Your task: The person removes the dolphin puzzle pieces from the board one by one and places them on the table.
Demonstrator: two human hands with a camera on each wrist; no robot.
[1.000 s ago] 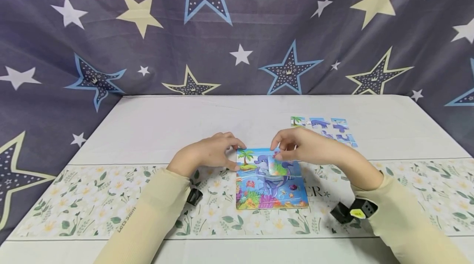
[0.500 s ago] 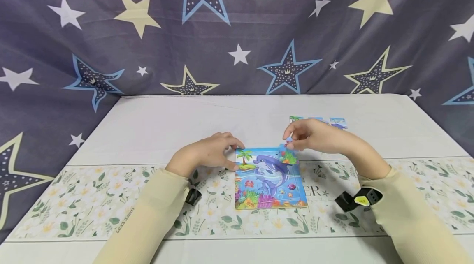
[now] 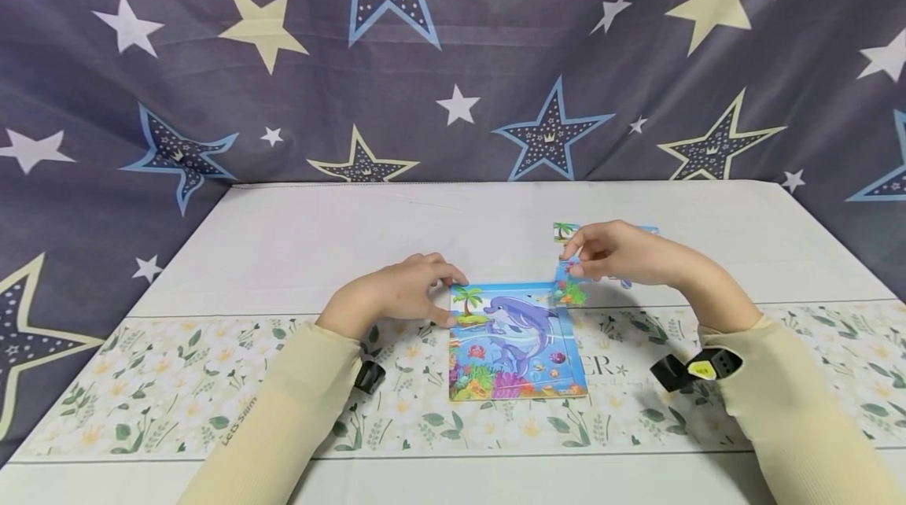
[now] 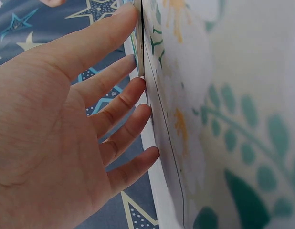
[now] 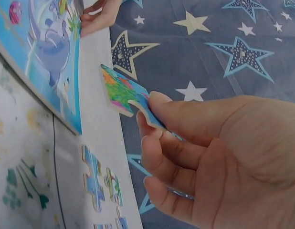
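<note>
My right hand point(image 3: 626, 255) pinches a jigsaw puzzle piece point(image 3: 569, 288) between thumb and fingertips, raised just off the far right corner of the puzzle board point(image 3: 520, 344). The right wrist view shows coral colours on that piece point(image 5: 120, 90) and a notch cut in its edge. A dolphin picture with a palm tree covers the board, which lies flat. At its left side rests my left hand point(image 3: 406, 293), thumb and forefinger touching the edge. In the left wrist view the fingers of that hand point(image 4: 85, 124) are extended, close along the board's thin edge point(image 4: 141, 43).
Several loose puzzle pieces point(image 3: 564, 232) lie on the table behind my right hand, partly hidden by it; the right wrist view shows some of these pieces point(image 5: 93, 179). A flowered strip point(image 3: 233, 387) crosses the white table. A starry cloth point(image 3: 453, 41) hangs behind.
My right hand has carried the coral piece from above the board's middle to the right and away, past its far right corner. The left hand has stayed in place.
</note>
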